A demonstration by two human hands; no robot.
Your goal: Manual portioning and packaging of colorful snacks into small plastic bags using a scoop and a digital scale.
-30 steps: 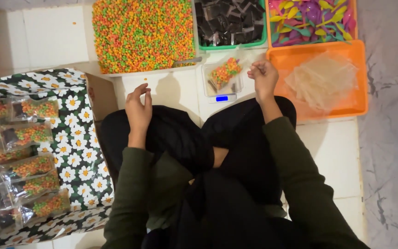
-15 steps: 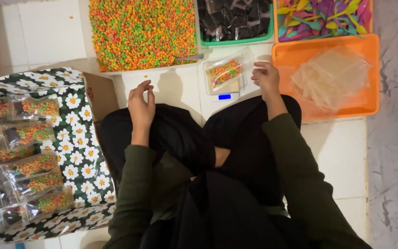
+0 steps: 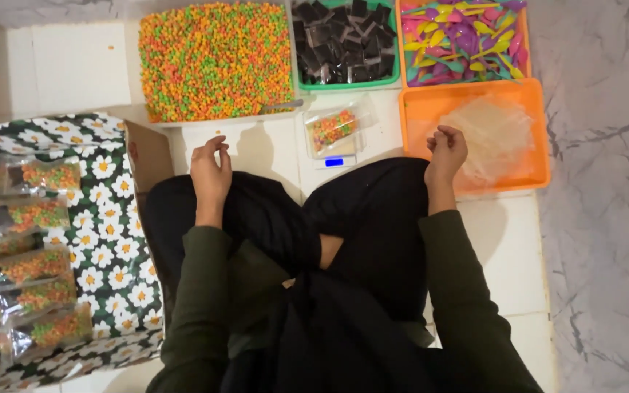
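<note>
Under bag (image 3: 333, 129), scale (image 3: 334, 161) mostly hidden.

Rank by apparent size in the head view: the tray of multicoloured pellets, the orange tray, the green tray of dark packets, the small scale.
1. Tray of multicoloured pellets
2. Orange tray
3. Green tray of dark packets, partly cut off at the frame's top, so unsure
4. Small scale
</note>
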